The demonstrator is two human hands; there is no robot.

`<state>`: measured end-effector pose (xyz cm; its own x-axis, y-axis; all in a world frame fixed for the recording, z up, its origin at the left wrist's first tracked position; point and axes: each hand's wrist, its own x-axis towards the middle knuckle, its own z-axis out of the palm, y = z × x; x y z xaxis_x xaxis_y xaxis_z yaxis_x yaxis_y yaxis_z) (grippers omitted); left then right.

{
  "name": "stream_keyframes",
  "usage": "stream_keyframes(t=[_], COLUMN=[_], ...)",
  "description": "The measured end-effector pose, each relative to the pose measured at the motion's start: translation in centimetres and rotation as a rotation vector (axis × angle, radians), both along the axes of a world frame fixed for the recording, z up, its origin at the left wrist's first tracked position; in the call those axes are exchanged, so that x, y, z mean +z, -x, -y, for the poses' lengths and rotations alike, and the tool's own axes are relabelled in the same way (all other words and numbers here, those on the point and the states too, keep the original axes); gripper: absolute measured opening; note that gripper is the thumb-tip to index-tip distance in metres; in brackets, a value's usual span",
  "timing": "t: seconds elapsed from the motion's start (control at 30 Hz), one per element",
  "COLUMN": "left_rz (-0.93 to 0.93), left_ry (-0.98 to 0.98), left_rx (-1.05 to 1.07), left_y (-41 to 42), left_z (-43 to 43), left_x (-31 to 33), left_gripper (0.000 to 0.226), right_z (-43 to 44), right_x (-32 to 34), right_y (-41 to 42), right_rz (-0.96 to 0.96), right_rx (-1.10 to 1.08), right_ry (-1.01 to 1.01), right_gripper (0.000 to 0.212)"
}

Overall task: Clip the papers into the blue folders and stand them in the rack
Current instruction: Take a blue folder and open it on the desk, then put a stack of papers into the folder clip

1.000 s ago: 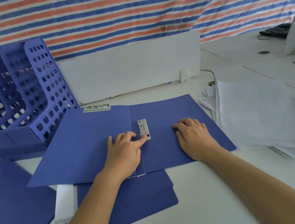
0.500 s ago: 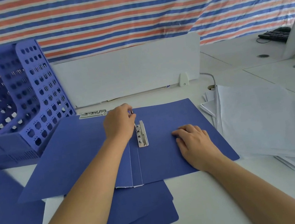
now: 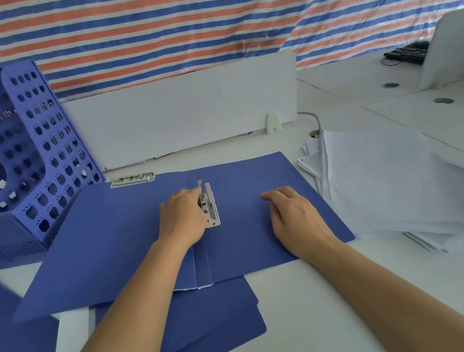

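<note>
An open blue folder (image 3: 107, 243) lies flat on the white desk in front of me. A metal spring clip (image 3: 210, 207) sits just right of its spine, with its lever raised. My left hand (image 3: 180, 216) is at the clip, its fingers closed on the lever. Resting palm-down on the folder's right leaf is my right hand (image 3: 295, 215), fingers loosely curled. A second metal clip (image 3: 132, 179) shows at the top edge of the left leaf. White papers (image 3: 394, 179) lie in a loose stack to the right. The blue perforated rack (image 3: 21, 155) stands at the left.
More blue folders (image 3: 206, 321) lie under the open one and at the left (image 3: 3, 337). A white divider panel (image 3: 183, 113) runs along the desk's back edge. A black keyboard (image 3: 406, 53) and a white object sit on the far right desk.
My left hand went from the lower spine up to the clip and lifted its lever upright. The right hand stayed pressed on the right leaf.
</note>
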<state>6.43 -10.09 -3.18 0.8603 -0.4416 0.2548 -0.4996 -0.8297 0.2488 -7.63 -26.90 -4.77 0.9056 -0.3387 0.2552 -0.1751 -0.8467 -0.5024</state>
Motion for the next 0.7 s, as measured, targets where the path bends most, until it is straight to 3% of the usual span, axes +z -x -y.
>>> stream_keyframes(t=[0.13, 0.23, 0.5, 0.7], left_rz=[0.035, -0.039, -0.198, -0.154], left_ry=[0.321, 0.395, 0.247, -0.085], left_rx=[0.043, -0.052, -0.396, -0.494], left_y=[3.2, 5.4, 10.3, 11.8], left_z=[0.4, 1.7, 9.9, 13.4], left_x=[0.5, 0.4, -0.4, -2.1], left_gripper=[0.034, 0.034, 0.041, 0.051], right_z=[0.7, 2.2, 9.7, 16.2], right_x=[1.2, 1.8, 2.9, 3.8], right_y=[1.6, 3.6, 10.0, 12.7], right_rz=[0.073, 0.081, 0.113, 0.057], right_rx=[-0.072, -0.157, -0.484, -0.731], right_ry=[-0.072, -0.111, -0.211, -0.204], right_gripper=[0.04, 0.04, 0.038, 0.041])
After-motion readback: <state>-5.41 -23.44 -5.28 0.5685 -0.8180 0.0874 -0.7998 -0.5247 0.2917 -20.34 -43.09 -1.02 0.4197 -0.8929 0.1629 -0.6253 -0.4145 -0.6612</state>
